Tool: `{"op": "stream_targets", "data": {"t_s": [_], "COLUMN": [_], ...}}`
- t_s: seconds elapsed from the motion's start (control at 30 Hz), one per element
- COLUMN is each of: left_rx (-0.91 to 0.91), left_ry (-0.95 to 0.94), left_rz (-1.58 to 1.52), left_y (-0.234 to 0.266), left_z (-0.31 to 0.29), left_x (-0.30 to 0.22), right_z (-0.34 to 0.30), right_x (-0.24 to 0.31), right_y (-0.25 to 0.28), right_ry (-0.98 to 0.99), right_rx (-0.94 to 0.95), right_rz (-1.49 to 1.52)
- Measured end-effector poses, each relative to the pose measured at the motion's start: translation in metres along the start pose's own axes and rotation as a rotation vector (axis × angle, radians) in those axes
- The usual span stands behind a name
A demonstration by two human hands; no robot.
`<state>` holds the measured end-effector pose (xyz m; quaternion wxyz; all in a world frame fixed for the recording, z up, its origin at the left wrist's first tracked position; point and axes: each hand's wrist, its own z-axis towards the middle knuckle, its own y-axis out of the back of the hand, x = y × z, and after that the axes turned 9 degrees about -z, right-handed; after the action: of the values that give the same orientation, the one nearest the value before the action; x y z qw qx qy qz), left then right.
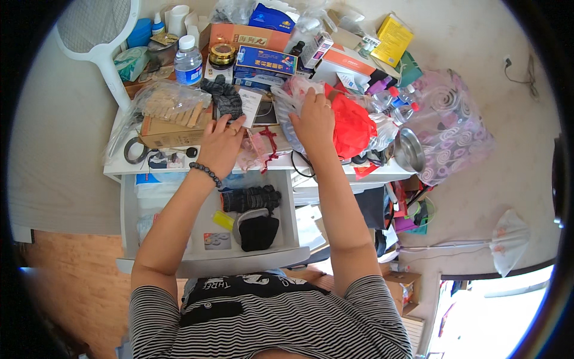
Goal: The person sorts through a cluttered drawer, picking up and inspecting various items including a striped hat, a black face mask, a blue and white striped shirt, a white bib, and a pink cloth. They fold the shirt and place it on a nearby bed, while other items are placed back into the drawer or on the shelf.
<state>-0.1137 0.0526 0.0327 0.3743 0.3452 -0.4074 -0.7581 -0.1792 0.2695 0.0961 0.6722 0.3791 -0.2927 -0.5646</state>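
Note:
On the cluttered white desk, my left hand rests with its fingers apart. Its fingertips are at the lower edge of a dark grey knitted glove and a white printed slip. Beside that hand lie a pink packet and a dark red beaded cord. Farther right, my right hand closes its fingers on a crumpled clear plastic bag. A bright red bag bulges right next to it.
Below the desktop an open drawer holds dark gloves, a black pouch and a yellow item. Boxes and a water bottle crowd the back. A metal bowl sits at the right edge.

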Motion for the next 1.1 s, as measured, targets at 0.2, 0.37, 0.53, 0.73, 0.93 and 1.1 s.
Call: {"op": "stream_targets", "data": {"t_s": [0.2,0.37,0.53,0.73,0.93,1.1], "left_rx": [-0.042,-0.223,-0.282,-0.231,-0.221,-0.509], "left_ry": [0.009,0.025,0.157,0.369,0.415,0.435], "left_rz": [-0.137,-0.466,-1.189,-1.843,-1.830,-1.676], "left_y": [0.003,0.022,0.039,0.034,0.054,0.068], "left_z": [-0.005,-0.007,0.001,0.010,0.007,-0.017], "left_x": [-0.002,-0.015,-0.043,-0.047,-0.052,-0.055], "right_z": [0.018,0.027,0.031,0.019,0.007,-0.012], "right_x": [-0.034,-0.031,-0.027,-0.014,0.020,0.042], "right_y": [-0.023,0.013,0.042,0.045,0.052,0.044], "right_ry": [-0.156,-0.363,-0.307,-0.290,-0.289,-0.254], "right_rx": [-0.148,-0.143,-0.116,0.133,0.384,0.410], "right_rz": [0.335,1.288,1.717,2.039,2.190,1.881]}}
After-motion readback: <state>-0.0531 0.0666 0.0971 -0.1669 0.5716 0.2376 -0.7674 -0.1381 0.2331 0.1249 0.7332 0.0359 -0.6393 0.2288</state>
